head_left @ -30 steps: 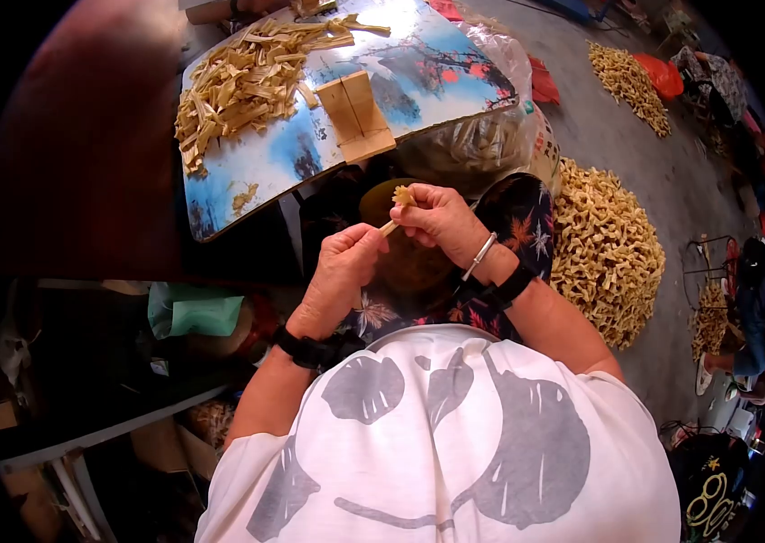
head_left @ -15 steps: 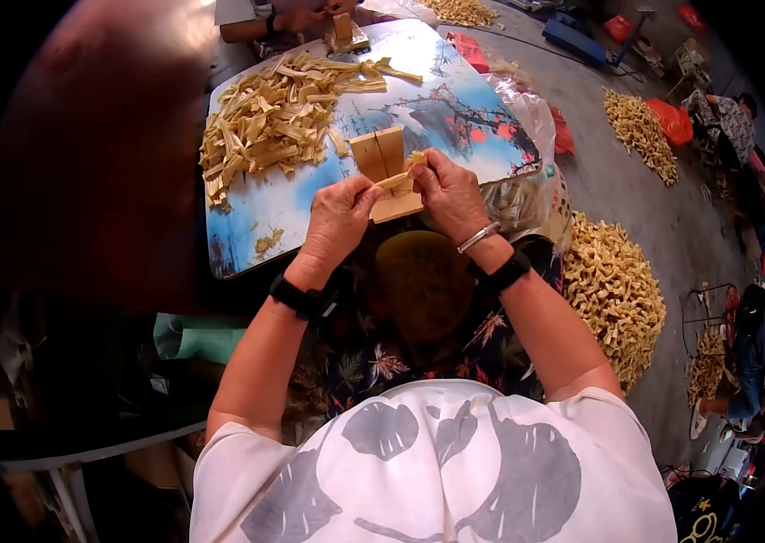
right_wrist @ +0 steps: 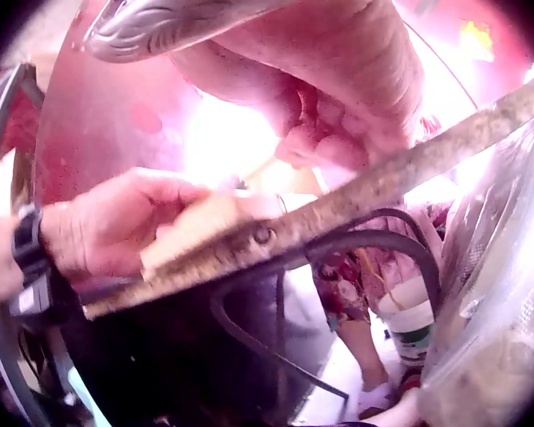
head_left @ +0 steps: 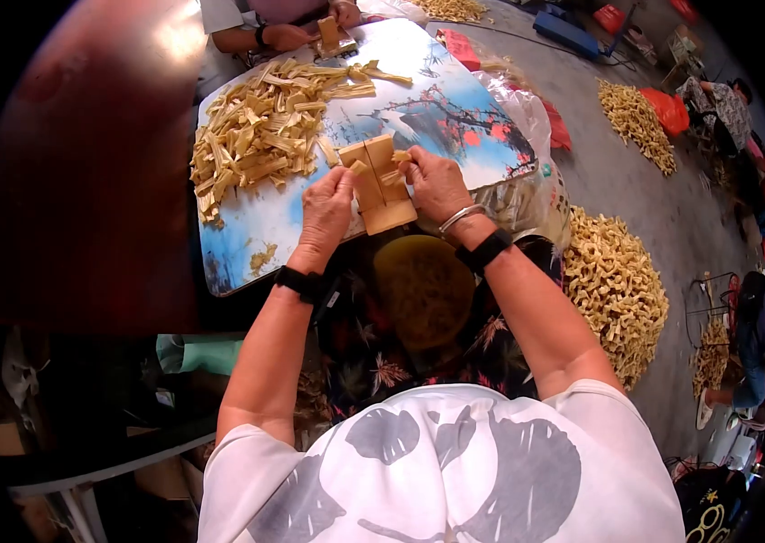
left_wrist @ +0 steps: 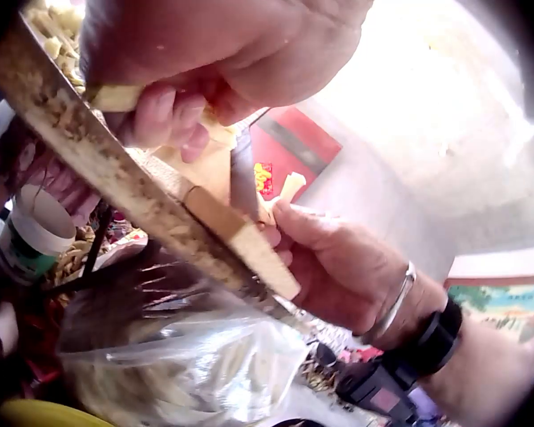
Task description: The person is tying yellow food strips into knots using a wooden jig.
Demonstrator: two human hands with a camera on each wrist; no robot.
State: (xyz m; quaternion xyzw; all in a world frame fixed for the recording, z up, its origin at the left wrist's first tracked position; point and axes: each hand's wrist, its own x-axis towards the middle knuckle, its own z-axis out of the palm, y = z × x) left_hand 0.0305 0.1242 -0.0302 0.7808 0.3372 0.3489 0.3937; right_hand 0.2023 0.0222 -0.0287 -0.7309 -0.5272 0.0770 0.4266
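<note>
My left hand (head_left: 326,210) pinches a pale yellow dried strip (head_left: 358,167) between thumb and fingers at the left of a small wooden stand (head_left: 384,215). Opposite it, my right hand (head_left: 439,187) pinches a similar yellow piece (head_left: 400,157) with a flared end, which also shows in the left wrist view above the right thumb. I cannot tell whether both hands hold one strip. The stand has an upright board with a dark line down its middle and a flat base at the table's near edge. In the right wrist view my left hand (right_wrist: 116,222) is beside the stand.
A heap of yellow strips (head_left: 260,127) covers the left of the painted table (head_left: 419,86). Across it another person's hands (head_left: 287,36) work near a similar stand. Below sits a round yellowish container (head_left: 423,290). A large pile of knotted pieces (head_left: 613,290) lies to the right.
Both hands have moved forward from above the lap to the wooden stand on the table. They are farther apart now, one on either side of its upright board.
</note>
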